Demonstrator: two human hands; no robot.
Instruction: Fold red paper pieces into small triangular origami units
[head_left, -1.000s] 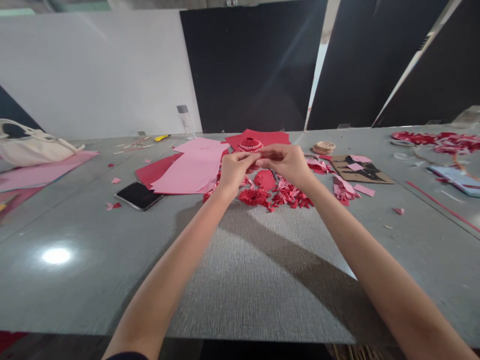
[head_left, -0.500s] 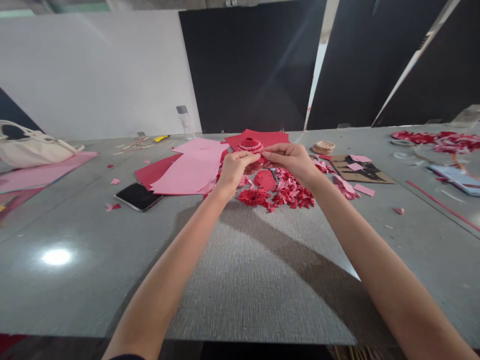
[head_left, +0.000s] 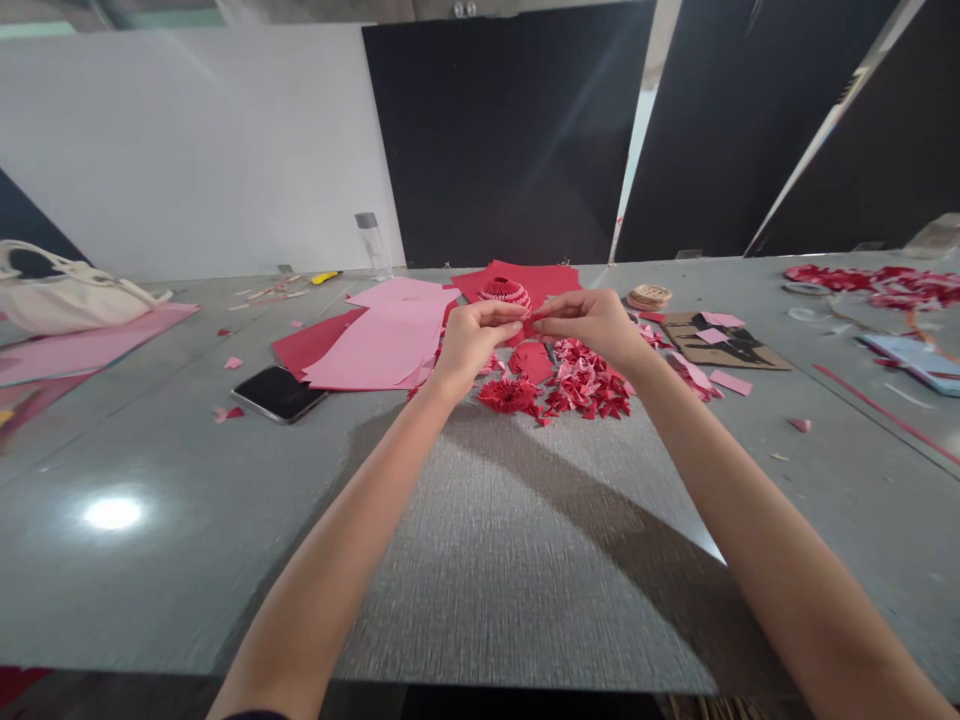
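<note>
My left hand [head_left: 476,345] and my right hand [head_left: 596,325] are raised over the middle of the table, fingertips pinched and facing each other. Between them is a small red paper piece [head_left: 531,326], partly covered by the fingers. Just behind stands a round red-and-pink form of folded paper [head_left: 505,292]. Below my right hand lies a heap of folded red and pink paper pieces [head_left: 589,382]. A red ring of folded pieces [head_left: 508,394] and a flat red paper shape [head_left: 532,362] rest under the gap between my hands.
Pink paper sheets [head_left: 379,345] and a black phone [head_left: 278,393] lie to the left, with a white bag [head_left: 71,300] farther out. A clear bottle [head_left: 372,245] stands at the back. Cardboard [head_left: 739,350] and a wooden disc stack [head_left: 648,296] are to the right.
My fingertips have moved slightly apart, and more red paper shows between them. My right hand has shifted a little to the right. The things on the table stay in place.
</note>
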